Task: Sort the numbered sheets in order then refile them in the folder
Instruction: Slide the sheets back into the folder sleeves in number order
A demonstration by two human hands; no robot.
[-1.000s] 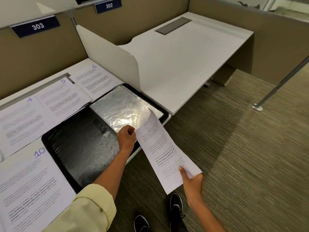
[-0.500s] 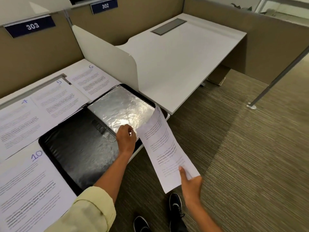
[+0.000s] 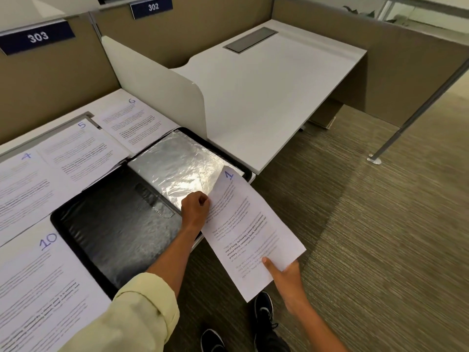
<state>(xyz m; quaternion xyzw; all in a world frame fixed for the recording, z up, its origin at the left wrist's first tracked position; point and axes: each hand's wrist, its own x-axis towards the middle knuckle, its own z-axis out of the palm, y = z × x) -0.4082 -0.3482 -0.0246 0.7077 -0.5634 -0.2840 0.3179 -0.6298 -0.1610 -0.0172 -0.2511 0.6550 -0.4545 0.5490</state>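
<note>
A black folder [image 3: 106, 240] lies open on the desk, its right half filled with shiny clear plastic sleeves [image 3: 177, 161]. My left hand [image 3: 195, 209] pinches the near edge of the top sleeve. My right hand [image 3: 286, 278] grips the bottom of the sheet numbered 1 [image 3: 251, 232], whose top corner touches the sleeve's open edge beside my left hand. Sheets numbered 4 [image 3: 22, 186], 5 [image 3: 81, 151], 6 [image 3: 134, 120] and 10 [image 3: 43, 295] lie flat around the folder.
A white divider panel [image 3: 157, 85] separates this desk from the neighbouring white desk [image 3: 266, 92] on the right. Brown partition walls carry signs 303 [image 3: 38, 36] and 302 [image 3: 152, 6]. My shoes [image 3: 264, 308] stand on carpet below the desk edge.
The sheet numbered 1 has turned flatter toward me, so its number now shows, and its top edge has come closer to the sleeve. My left hand stays on the sleeve's edge.
</note>
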